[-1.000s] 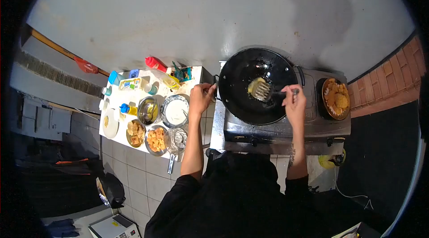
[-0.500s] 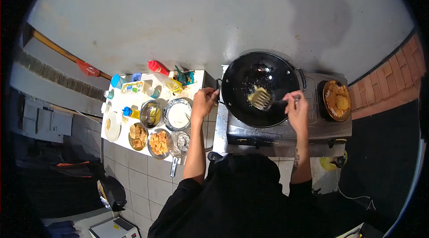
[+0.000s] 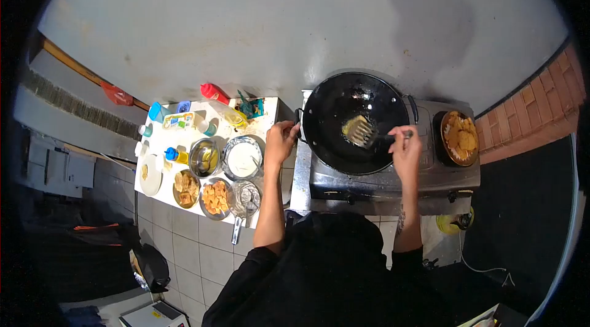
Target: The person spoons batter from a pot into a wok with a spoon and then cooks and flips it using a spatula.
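A large black wok [image 3: 335, 149] sits on the stove, its inside shiny with oil. My left hand [image 3: 281, 142] is closed on the wok's left handle [image 3: 300, 119]. In my right hand [image 3: 405, 150] is a slotted spatula [image 3: 361, 134], gripped by its dark handle. The spatula's head lies low in the wok, against a small yellowish mass of food [image 3: 351, 124]. Part of that food is hidden under the slots.
Right of the wok, a plate of fried food [image 3: 461, 139] rests on the stove [image 3: 393, 189]. A white table [image 3: 178, 167] at left bears a bowl of white batter [image 3: 241, 160], a bowl of orange cubes [image 3: 215, 196], a strainer [image 3: 244, 195], a red-capped bottle [image 3: 214, 93] and other bowls.
The spatula's head has shifted slightly within the wok, toward its far side. My left hand stays at the wok handle. The whole view has moved a little.
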Action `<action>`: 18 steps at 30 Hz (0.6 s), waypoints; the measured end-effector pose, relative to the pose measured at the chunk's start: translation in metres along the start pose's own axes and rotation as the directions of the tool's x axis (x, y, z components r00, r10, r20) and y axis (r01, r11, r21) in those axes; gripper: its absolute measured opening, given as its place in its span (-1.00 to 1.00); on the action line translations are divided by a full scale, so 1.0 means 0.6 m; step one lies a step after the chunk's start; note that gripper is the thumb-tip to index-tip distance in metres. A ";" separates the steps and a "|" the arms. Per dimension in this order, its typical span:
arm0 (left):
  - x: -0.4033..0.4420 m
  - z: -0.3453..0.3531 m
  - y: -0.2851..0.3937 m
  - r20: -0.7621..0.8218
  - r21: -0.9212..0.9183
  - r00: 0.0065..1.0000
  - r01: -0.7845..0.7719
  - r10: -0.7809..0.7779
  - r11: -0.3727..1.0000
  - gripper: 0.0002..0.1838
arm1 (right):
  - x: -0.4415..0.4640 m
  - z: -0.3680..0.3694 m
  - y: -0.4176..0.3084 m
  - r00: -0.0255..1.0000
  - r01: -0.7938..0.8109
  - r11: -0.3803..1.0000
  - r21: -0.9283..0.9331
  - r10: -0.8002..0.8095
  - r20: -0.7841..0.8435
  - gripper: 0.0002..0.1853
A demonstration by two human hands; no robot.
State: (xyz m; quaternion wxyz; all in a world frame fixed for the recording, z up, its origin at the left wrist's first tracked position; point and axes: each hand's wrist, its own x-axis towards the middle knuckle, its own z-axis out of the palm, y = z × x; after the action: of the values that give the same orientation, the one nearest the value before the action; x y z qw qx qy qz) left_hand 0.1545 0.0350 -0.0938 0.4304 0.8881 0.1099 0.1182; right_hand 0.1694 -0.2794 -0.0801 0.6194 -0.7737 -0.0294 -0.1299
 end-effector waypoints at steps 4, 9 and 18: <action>0.000 0.002 -0.005 -0.014 0.019 0.999 -0.037 0.037 0.999 -0.66 | -0.010 0.003 0.005 0.992 0.002 0.999 0.050 -0.008 0.123 -0.92; 0.000 0.006 -0.014 0.025 -0.034 0.997 0.072 -0.071 0.997 -0.66 | -0.002 -0.006 -0.003 1.000 -0.019 1.000 0.013 0.019 -0.008 -0.92; -0.003 0.006 -0.017 -0.022 -0.013 1.000 -0.023 0.022 1.000 -0.62 | -0.012 -0.007 -0.005 0.991 0.017 0.988 0.154 -0.037 0.130 -0.95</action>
State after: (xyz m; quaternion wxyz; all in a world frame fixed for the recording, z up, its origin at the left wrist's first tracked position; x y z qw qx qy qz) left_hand 0.1532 0.0379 -0.1044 0.4339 0.8850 0.1037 0.1333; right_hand 0.1613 -0.2818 -0.0779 0.6717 -0.7304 -0.0909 -0.0840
